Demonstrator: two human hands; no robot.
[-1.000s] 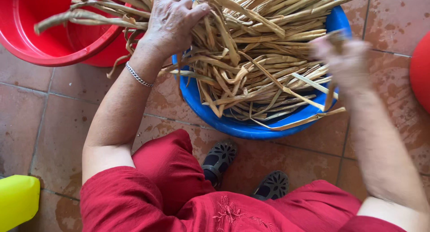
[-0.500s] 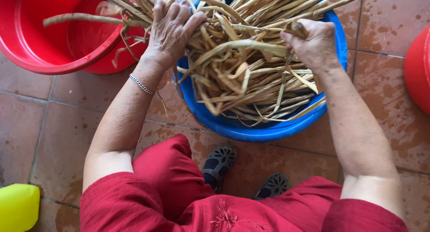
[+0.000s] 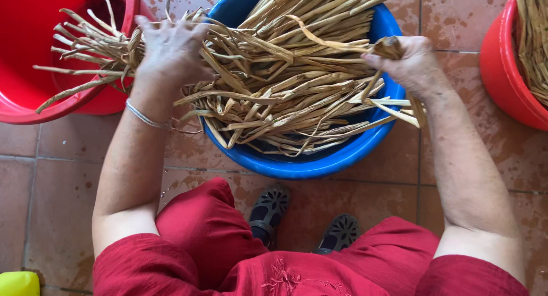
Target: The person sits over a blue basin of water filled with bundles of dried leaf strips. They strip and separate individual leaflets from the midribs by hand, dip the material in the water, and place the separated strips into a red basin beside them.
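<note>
Tiled floor (image 3: pixel 354 193), blue basin (image 3: pixel 319 164), straw-filled hands (image 3: pixel 171 47)

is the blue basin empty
No, the blue basin is heaped with long tan dried strips, which both the left hand and the right hand grip.

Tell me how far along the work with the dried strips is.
Done: a red tub at the right edge already holds some strips. In hand: the left hand grips a bundle of dried strips whose ends stick out over the red basin, while the right hand is closed on strip ends at the blue basin rim. Left: the blue basin is piled high.
</note>
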